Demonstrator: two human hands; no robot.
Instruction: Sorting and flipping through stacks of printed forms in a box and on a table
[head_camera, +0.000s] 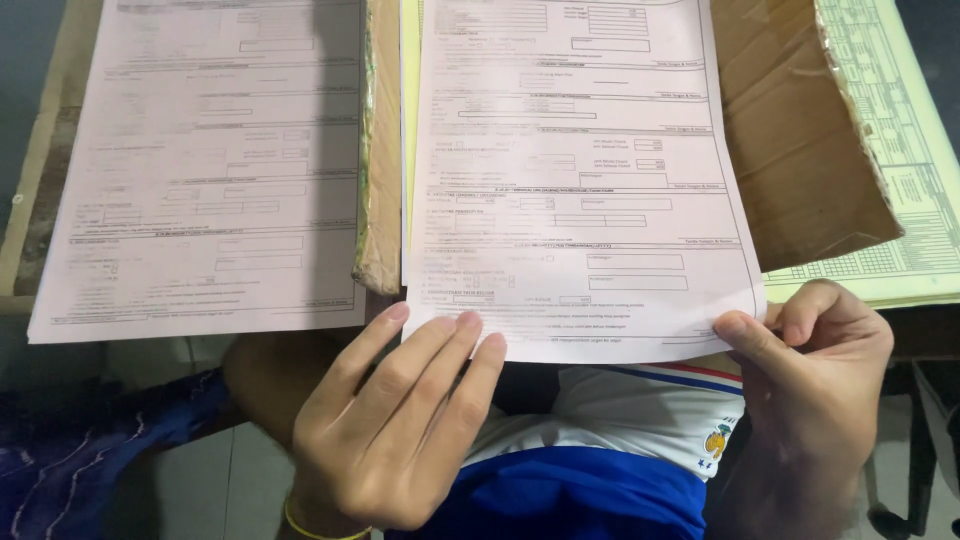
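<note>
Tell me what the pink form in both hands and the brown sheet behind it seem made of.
Pink form: thin matte paper, apparently; it lies flat, faintly printed. Brown sheet: seemingly corrugated cardboard, with a dull face and a ragged, torn-looking edge.

A pale pink printed form (580, 180), a single sheet ruled with boxes, lines and small black text, is held by its bottom edge. The left hand (385, 430) lies palm-up beneath the lower left corner, fingertips pressed flat against the underside and edge. The right hand (815, 380) pinches the lower right corner, thumb on top. The sheet's upper part rests on a brown cardboard box (790, 140) at the table's near edge
</note>
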